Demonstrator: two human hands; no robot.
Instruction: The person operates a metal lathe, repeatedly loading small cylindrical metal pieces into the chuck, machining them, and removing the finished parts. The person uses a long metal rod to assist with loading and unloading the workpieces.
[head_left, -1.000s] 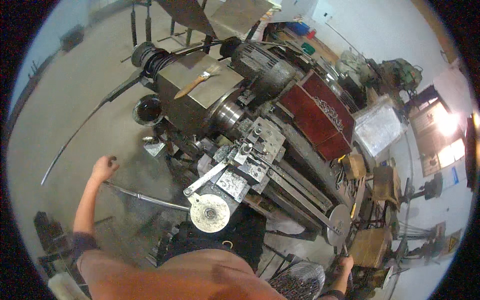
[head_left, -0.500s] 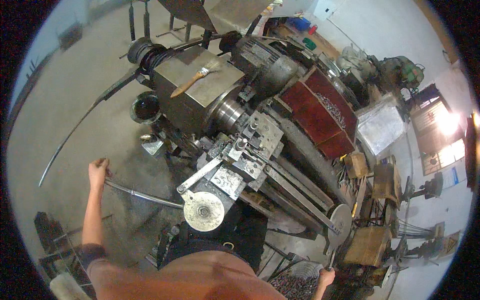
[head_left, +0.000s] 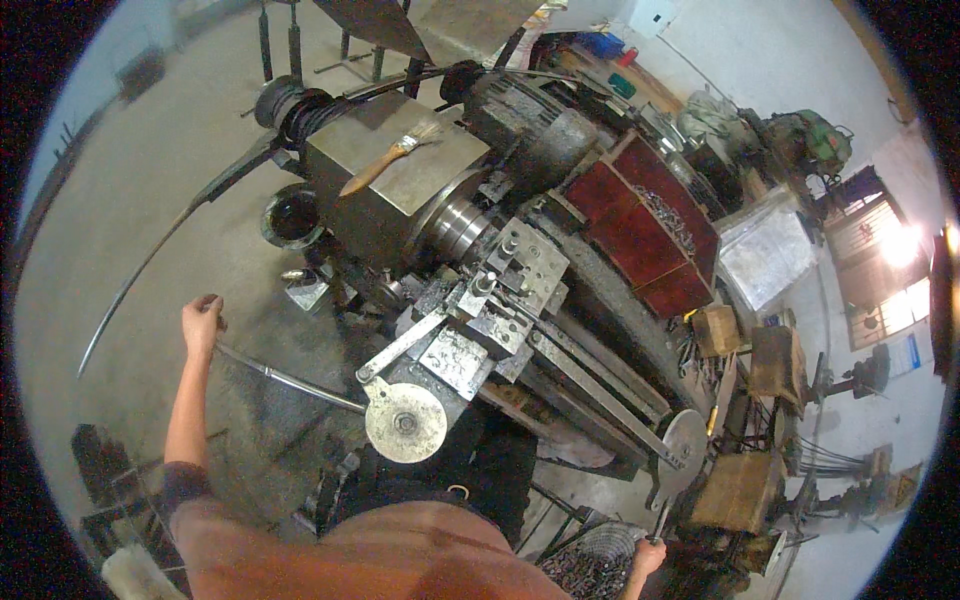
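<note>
My left hand (head_left: 203,326) is raised at the left, its fingers curled together. A small dark bit shows at its fingertips, too small to name. Close beside its wrist is the free end of a long metal lever (head_left: 290,386), which runs to a pale round disc (head_left: 405,423) on the lathe's slide. At the lower right my right hand (head_left: 650,556) is closed round a short crank handle (head_left: 661,520) below a grey round disc (head_left: 685,440). Between them lie the tool post (head_left: 484,290) and the shiny cylindrical chuck (head_left: 459,226) of the lathe.
A wooden-handled brush (head_left: 385,164) lies on the headstock (head_left: 350,140). Behind the bed stands a red tray (head_left: 645,230) with small metal parts. A basket of dark pieces (head_left: 590,565) is beside my right hand. A long curved rod (head_left: 140,265) sticks out at the left.
My left hand has moved slightly up and away, and the lever's free end sits a little higher. My right hand stays on the crank handle.
</note>
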